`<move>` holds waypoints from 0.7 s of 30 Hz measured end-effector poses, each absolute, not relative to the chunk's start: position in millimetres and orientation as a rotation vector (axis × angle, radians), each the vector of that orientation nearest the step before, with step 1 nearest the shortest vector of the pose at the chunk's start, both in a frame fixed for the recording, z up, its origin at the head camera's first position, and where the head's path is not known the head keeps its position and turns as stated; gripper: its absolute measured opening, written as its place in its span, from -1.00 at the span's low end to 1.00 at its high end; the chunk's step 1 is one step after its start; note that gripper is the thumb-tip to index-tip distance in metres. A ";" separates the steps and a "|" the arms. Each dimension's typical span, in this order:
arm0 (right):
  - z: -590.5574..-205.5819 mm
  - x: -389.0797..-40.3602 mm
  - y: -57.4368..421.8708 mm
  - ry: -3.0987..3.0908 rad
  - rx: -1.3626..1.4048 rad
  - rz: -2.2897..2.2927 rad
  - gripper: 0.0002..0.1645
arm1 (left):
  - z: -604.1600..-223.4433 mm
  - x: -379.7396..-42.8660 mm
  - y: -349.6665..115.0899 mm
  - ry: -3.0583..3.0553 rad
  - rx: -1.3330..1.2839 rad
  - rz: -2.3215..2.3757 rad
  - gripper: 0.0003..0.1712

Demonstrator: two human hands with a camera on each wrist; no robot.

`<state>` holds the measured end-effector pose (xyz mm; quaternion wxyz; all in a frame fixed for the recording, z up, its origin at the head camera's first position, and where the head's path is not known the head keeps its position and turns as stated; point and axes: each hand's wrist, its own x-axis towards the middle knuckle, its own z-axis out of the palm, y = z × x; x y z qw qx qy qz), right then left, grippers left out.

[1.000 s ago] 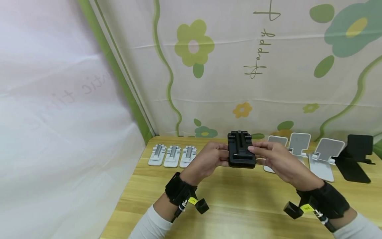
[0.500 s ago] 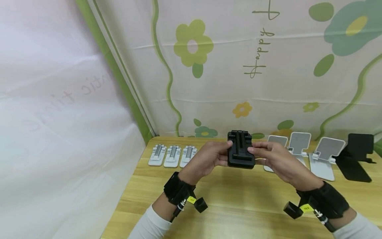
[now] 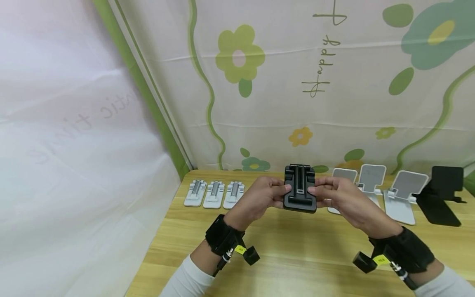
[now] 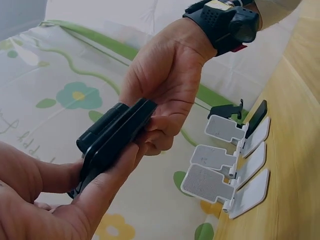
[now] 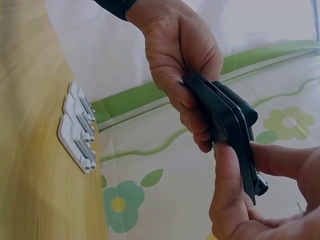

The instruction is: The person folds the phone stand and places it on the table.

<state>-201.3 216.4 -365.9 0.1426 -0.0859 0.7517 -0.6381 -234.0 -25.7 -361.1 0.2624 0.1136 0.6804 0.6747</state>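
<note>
A black folding phone stand, folded flat, is held up above the table between both hands. My left hand pinches its left edge, thumb on the front face and fingers behind. On the opposite edge, my right hand grips it the same way. The left wrist view shows the folded stand nearly edge-on, its two plates lying close together. From the right wrist, the stand also appears edge-on, with the hinge barrel along one side.
Several folded white phone stands, such as this one, lie in a row at the table's back left. At the back right, white stands and a black stand stand unfolded. A printed curtain hangs behind.
The black phone stand has tilted so its front face shows more toward the head camera. My left thumb has come onto the front face and slid lower along the edge.
</note>
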 end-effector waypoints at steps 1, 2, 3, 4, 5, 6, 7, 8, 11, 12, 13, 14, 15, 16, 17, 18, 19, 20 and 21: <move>-366.4 -201.1 216.1 2.167 -0.244 -1.839 -0.41 | -361.9 -233.9 -25.9 1.849 0.310 1.822 -0.66; -367.0 -200.9 215.9 2.164 -0.241 -1.838 -0.44 | -362.7 -233.9 -26.1 1.856 0.310 1.818 -0.67; -367.7 -200.7 215.7 2.161 -0.237 -1.835 -0.46 | -363.5 -234.0 -26.3 1.872 0.310 1.812 -0.67; -368.6 -200.7 215.7 2.159 -0.239 -1.831 -0.49 | -364.3 -234.0 -26.0 1.890 0.310 1.804 -0.67; -369.7 -200.8 215.5 2.157 -0.244 -1.827 -0.51 | -365.1 -233.7 -25.3 1.921 0.311 1.796 -0.66; -370.7 -200.5 215.2 2.157 -0.248 -1.821 -0.52 | -365.6 -233.0 -24.3 1.967 0.324 1.778 -0.65; -371.8 -200.3 214.7 2.154 -0.250 -1.816 -0.53 | -366.0 -231.7 -23.0 2.038 0.340 1.737 -0.62; -373.1 -200.3 214.1 2.153 -0.258 -1.812 -0.55 | -365.9 -229.8 -21.3 2.117 0.354 1.686 -0.58; -376.8 -200.5 211.4 2.150 -0.290 -1.809 -0.62 | -365.9 -221.5 -14.3 2.406 0.451 1.458 -0.38; -377.6 -200.3 210.4 2.145 -0.292 -1.809 -0.62 | -366.2 -218.5 -11.7 2.509 0.490 1.352 -0.30; -378.3 -200.3 209.3 2.139 -0.295 -1.809 -0.62 | -366.8 -215.8 -8.8 2.605 0.521 1.246 -0.23; -378.8 -200.4 208.3 2.134 -0.298 -1.814 -0.61 | -367.7 -213.7 -5.7 2.686 0.549 1.156 -0.17; -379.0 -200.3 207.3 2.128 -0.301 -1.817 -0.58 | -369.0 -212.4 -2.8 2.769 0.584 1.062 -0.12; -378.9 -200.3 206.4 2.123 -0.299 -1.820 -0.54 | -369.9 -211.1 -0.3 2.842 0.591 0.977 -0.07; -378.6 -200.2 205.4 2.121 -0.293 -1.822 -0.50 | -370.7 -210.4 2.0 2.893 0.602 0.922 -0.06; -378.1 -200.1 204.4 2.124 -0.283 -1.824 -0.47 | -371.3 -210.2 3.7 2.927 0.605 0.891 -0.06; -377.9 -200.3 203.6 2.130 -0.283 -1.824 -0.46 | -372.0 -210.8 4.7 2.951 0.603 0.876 -0.07; -377.7 -200.5 203.1 2.135 -0.283 -1.826 -0.45 | -372.3 -211.5 4.9 2.961 0.611 0.884 -0.13; -377.7 -200.8 202.3 2.143 -0.277 -1.824 -0.45 | -372.3 -212.6 4.3 2.957 0.626 0.908 -0.21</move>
